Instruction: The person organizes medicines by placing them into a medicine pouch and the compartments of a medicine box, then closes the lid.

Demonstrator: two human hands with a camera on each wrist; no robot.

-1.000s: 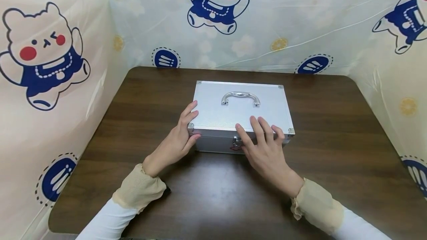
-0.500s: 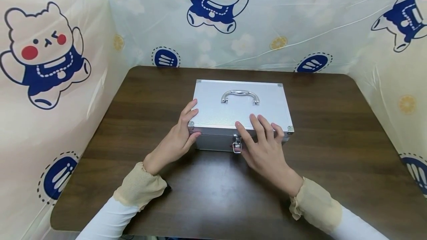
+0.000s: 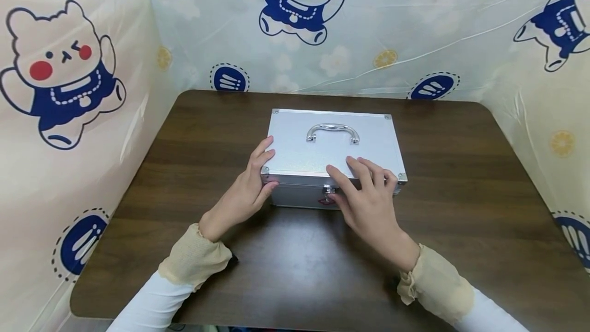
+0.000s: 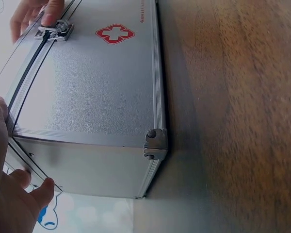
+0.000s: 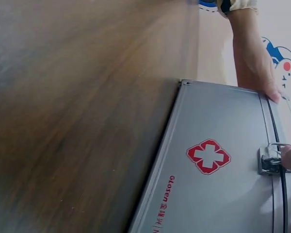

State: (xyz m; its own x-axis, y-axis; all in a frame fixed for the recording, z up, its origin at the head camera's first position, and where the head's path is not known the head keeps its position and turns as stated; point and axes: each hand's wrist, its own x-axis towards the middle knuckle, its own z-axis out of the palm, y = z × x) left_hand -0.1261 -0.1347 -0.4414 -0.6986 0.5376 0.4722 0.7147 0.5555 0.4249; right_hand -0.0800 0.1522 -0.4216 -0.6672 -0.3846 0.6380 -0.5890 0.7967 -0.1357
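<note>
A silver aluminium first-aid box [image 3: 295,142] lies with its lid down on the table. Its front carries a red emblem with a white cross [image 5: 208,156] and a metal latch [image 5: 267,162] across the lid seam. My left hand [image 3: 239,193] grips the front left corner, thumb on the front and fingers along the side and lid edge. The right hand [image 3: 371,206] has its fingertips bent on the lid's front part. Its thumb [image 4: 49,19] presses on the latch loop, which spans the seam in the right wrist view.
A chrome carry handle [image 3: 333,128] stands up on the lid. The dark wooden table [image 3: 276,270] spreads round the box, with rounded corners. Printed curtains [image 3: 350,24] hang close behind and at both sides of it.
Half a second ago the latch loop hung down over the front; now it is raised under the right thumb. The right fingers have bent more. My left hand and the box stay put.
</note>
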